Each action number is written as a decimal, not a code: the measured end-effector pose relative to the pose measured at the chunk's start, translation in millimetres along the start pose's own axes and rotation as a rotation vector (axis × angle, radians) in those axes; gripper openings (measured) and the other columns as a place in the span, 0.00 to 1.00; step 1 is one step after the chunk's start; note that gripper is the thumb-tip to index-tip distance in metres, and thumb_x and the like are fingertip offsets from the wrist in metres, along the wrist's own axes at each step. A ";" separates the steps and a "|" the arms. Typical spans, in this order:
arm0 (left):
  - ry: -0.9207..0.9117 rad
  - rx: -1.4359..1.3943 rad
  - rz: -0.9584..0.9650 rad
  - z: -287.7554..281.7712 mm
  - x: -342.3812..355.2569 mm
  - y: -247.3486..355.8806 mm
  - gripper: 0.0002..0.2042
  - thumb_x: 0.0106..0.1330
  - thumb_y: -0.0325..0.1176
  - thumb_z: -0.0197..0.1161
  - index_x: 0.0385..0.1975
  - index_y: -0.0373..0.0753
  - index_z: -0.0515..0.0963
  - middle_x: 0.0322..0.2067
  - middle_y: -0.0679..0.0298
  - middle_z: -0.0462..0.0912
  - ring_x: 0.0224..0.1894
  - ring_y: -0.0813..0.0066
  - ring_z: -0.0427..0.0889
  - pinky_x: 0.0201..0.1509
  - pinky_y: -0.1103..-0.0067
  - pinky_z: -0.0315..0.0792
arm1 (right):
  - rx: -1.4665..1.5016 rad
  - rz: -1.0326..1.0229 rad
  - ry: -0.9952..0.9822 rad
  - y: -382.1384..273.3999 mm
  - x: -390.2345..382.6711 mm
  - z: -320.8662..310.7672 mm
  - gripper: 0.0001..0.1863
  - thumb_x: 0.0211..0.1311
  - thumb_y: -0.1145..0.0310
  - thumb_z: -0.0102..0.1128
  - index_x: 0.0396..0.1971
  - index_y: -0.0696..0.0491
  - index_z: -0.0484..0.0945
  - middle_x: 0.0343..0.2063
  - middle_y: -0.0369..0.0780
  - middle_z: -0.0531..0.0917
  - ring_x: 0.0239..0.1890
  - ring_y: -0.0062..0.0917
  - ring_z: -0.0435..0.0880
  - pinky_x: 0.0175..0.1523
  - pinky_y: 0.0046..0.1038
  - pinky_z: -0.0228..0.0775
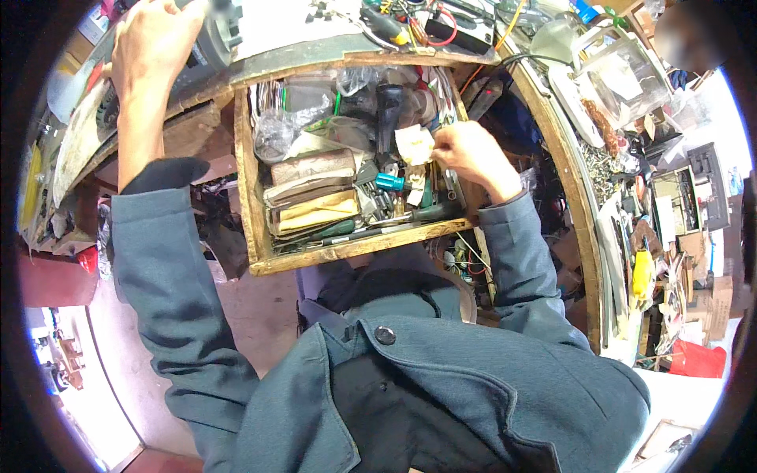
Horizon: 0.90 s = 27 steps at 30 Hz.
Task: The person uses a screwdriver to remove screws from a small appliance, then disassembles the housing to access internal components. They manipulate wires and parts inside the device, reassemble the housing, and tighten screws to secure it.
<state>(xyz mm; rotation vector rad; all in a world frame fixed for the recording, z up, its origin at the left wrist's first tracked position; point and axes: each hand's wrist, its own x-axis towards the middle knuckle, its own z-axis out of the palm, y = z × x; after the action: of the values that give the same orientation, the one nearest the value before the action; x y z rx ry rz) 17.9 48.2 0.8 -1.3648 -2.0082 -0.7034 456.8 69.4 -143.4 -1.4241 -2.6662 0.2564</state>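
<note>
An open wooden drawer [331, 254] full of tools and small things juts out in front of me. Over its right side, my right hand [471, 151] is closed, thumb and fingers pinching the edge of a crumpled cream-coloured piece of paper or cloth [414, 145]. Just below that lie a teal screwdriver handle [389, 182] and loose metal tools. A brown wallet-like pouch [314, 167] fills the drawer's left part. At the upper left, my left hand [156, 41] rests on the bench beside a dark grey machine part [213, 39]; its fingers are mostly hidden from view.
Pliers [385, 27] and coloured wires lie on the bench top beyond the drawer. The right-hand bench holds a clear plastic container [623, 79], a yellow-handled tool [644, 274], a red cloth [699, 359] and many small metal parts. My lap is close under the drawer.
</note>
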 end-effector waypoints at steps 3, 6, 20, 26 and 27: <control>-0.005 0.013 -0.014 0.5 -1.7 2.3 0.24 0.62 0.55 0.64 0.24 0.35 0.79 0.65 0.52 0.77 0.65 0.51 0.77 0.65 0.60 0.70 | -0.006 -0.011 -0.030 2.1 -12.2 -8.7 0.10 0.53 0.63 0.69 0.28 0.54 0.87 0.25 0.48 0.85 0.33 0.44 0.87 0.40 0.41 0.78; 0.009 0.014 -0.009 -0.2 -3.1 0.8 0.24 0.62 0.55 0.64 0.24 0.35 0.78 0.65 0.52 0.78 0.65 0.51 0.77 0.65 0.60 0.70 | -0.018 -0.111 -0.274 -12.6 -23.6 -2.3 0.10 0.50 0.63 0.72 0.29 0.52 0.88 0.27 0.46 0.87 0.34 0.42 0.88 0.41 0.40 0.79; 0.016 -0.081 -0.066 -20.4 -16.9 17.2 0.16 0.59 0.47 0.63 0.26 0.39 0.84 0.68 0.55 0.74 0.71 0.46 0.69 0.69 0.32 0.53 | -0.207 -0.157 -0.448 -39.8 -30.4 25.2 0.10 0.47 0.67 0.68 0.31 0.52 0.88 0.29 0.48 0.87 0.37 0.46 0.88 0.44 0.45 0.80; -0.019 -0.075 -0.095 -27.0 -17.3 22.9 0.15 0.59 0.45 0.64 0.26 0.38 0.83 0.68 0.55 0.74 0.73 0.46 0.65 0.70 0.30 0.49 | -0.051 -0.248 -0.312 -57.4 -8.2 -12.2 0.15 0.53 0.59 0.72 0.38 0.51 0.87 0.33 0.44 0.87 0.40 0.43 0.87 0.45 0.43 0.80; -0.018 -0.075 -0.096 -30.0 -17.5 23.0 0.14 0.59 0.45 0.64 0.26 0.38 0.83 0.68 0.55 0.74 0.73 0.46 0.65 0.70 0.31 0.50 | -0.003 -0.310 -0.135 -56.8 3.4 -11.2 0.13 0.56 0.61 0.71 0.38 0.50 0.86 0.30 0.43 0.86 0.38 0.42 0.87 0.43 0.42 0.79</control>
<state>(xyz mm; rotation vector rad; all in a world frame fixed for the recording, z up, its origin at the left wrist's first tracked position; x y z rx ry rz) 50.0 23.5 10.4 -1.3285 -2.0922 -0.8190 410.6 42.2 -121.1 -1.0052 -2.9439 0.3286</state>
